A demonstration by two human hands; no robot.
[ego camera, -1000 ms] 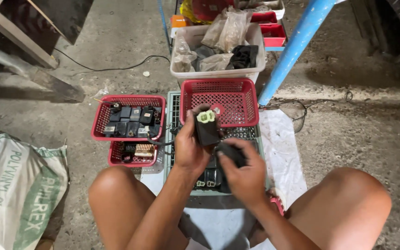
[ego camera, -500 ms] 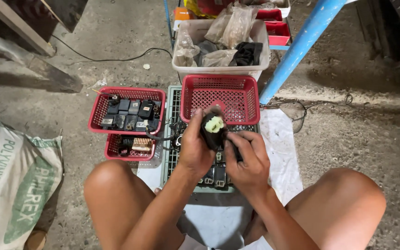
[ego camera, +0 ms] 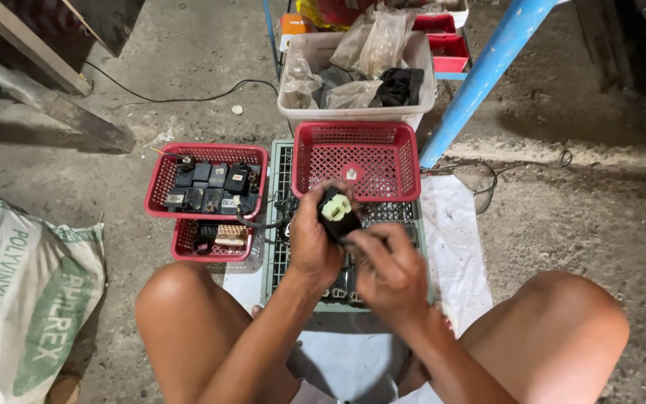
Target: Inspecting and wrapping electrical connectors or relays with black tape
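A person squats on a rough, stained concrete floor (ego camera: pixel 577 224), bare knees at the bottom of the view, with a white sheet (ego camera: pixel 454 247) spread beneath them. Between the knees, the left hand (ego camera: pixel 312 243) is wrapped around a small black electrical part with a pale green connector face (ego camera: pixel 336 209), held just above a grey-green slatted crate (ego camera: pixel 278 247). The right hand (ego camera: pixel 390 273) sits just below and right of the part, fingers curled, fingertips touching its lower side.

On the far half of the crate rests an almost bare red mesh basket (ego camera: pixel 357 161). To the left, on the floor, a second red basket (ego camera: pixel 207 183) holds many similar black parts, overlapping a smaller red basket (ego camera: pixel 211 241).

A large white woven sack with green print (ego camera: pixel 20 299) lies at far left. Farther back stands a beige plastic tub (ego camera: pixel 357 112) filled with crumpled plastic bags and dark cloth. A blue painted pole (ego camera: pixel 487 71) leans up to the right, a black cable (ego camera: pixel 181 97) trails across the floor, and wooden beams (ego camera: pixel 39 90) lie at upper left.
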